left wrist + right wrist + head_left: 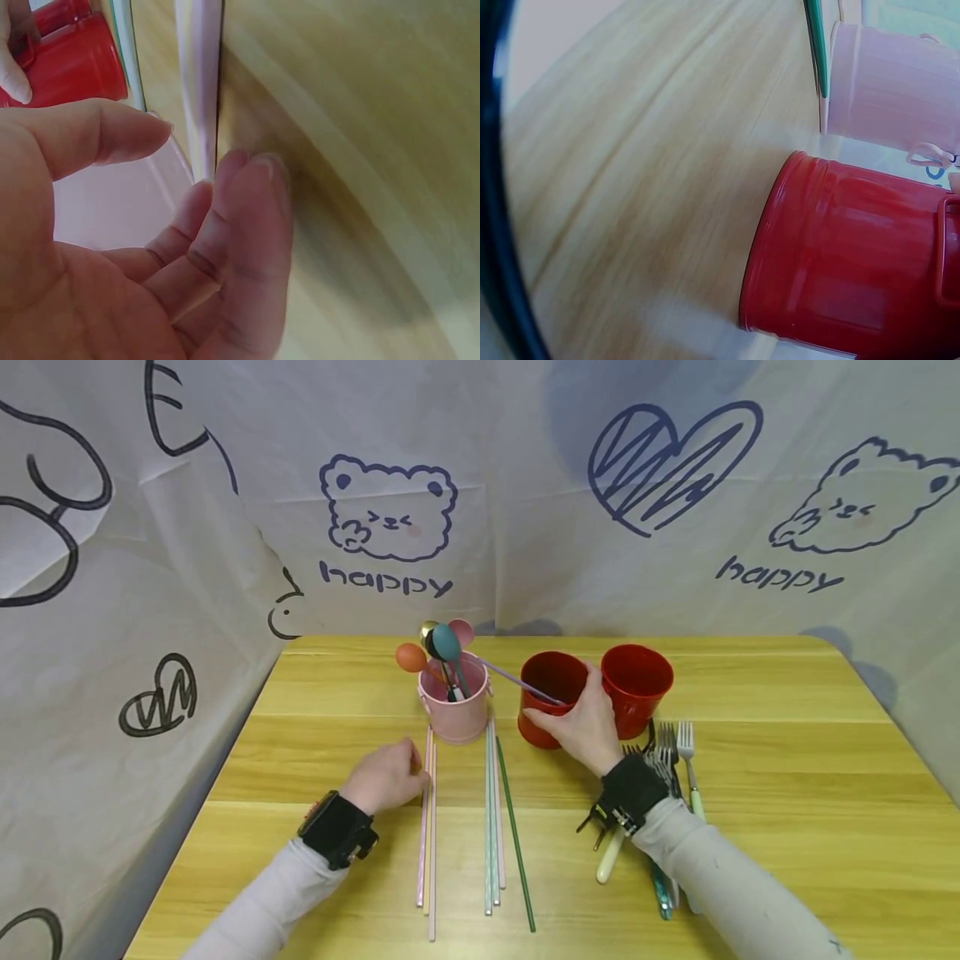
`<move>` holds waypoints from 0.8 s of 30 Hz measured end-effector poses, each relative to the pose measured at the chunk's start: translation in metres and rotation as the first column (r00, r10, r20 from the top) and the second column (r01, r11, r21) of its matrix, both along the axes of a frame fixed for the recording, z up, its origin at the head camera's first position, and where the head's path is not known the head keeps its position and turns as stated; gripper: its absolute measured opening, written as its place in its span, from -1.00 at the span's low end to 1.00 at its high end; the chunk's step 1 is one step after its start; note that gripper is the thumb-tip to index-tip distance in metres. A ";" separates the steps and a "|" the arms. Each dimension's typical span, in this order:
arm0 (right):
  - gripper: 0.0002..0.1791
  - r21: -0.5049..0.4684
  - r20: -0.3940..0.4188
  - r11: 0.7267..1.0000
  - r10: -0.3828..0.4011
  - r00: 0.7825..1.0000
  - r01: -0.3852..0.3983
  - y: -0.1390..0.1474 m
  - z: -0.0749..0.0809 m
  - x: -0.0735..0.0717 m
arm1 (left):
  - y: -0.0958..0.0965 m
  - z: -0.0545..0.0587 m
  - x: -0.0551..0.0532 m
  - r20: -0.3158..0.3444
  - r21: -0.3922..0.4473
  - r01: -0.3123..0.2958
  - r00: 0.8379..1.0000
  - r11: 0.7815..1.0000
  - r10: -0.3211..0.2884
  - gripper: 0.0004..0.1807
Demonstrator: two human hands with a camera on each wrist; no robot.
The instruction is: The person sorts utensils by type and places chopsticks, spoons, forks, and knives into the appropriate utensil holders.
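Just now, the right hand [585, 722] is at the nearer-left red bucket [534, 737], thumb against its front and a finger along its right side; whether it grips the bucket or the stick, I cannot tell. The purple stick [510, 676] slants from the rim of the pink bucket [457, 718] across into that red bucket's mouth. The left hand [386, 774] is loosely curved, thumb and fingers a little apart, holding nothing, its fingertips just beside the pale sticks [432, 877] on the tabletop [787, 810]. To their right lie a few more light sticks [488, 843] and a dark green stick [515, 835]. Spoons [447, 643] stand in the pink bucket, and another red bucket [637, 702] is upright on the right. Forks [686, 743] lie partly hidden under the right forearm.
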State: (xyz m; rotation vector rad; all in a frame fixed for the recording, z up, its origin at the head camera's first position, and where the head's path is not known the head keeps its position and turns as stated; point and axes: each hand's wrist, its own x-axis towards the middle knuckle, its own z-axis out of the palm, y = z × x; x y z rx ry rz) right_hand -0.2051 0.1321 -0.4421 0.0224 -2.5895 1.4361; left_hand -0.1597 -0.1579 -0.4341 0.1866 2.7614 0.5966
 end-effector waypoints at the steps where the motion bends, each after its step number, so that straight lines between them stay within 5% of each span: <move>1: 0.07 0.001 0.000 1.000 0.000 1.000 0.000 0.000 0.000 0.000 | 0.001 -0.001 0.000 -0.001 -0.003 0.000 1.000 1.000 0.000 -0.78; 24: 0.07 0.003 0.011 1.000 0.003 1.000 -0.003 0.000 0.000 0.000 | 0.007 -0.007 0.004 -0.082 -0.144 -0.077 0.994 0.987 0.065 -0.71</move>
